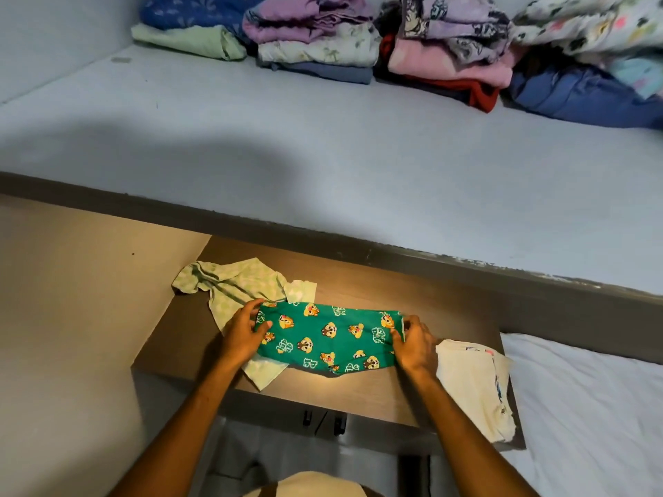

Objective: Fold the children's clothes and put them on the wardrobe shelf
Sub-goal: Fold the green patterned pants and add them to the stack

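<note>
- Head view: the left hand (242, 331) and the right hand (412, 344) each pinch one end of a green cotton garment printed with cartoon chipmunks (328, 340), stretched flat between them on the brown wooden tabletop (430, 306).
- A pale green crumpled garment (229, 285) lies beneath the left hand; a cream folded garment (473, 385) sits just beside the right.
- Folding looks underway; next, likely bring one end over the other, edges aligned.
- The grey wardrobe shelf (323, 145) holds folded stacks of clothes (315, 41) beyond both hands.
</note>
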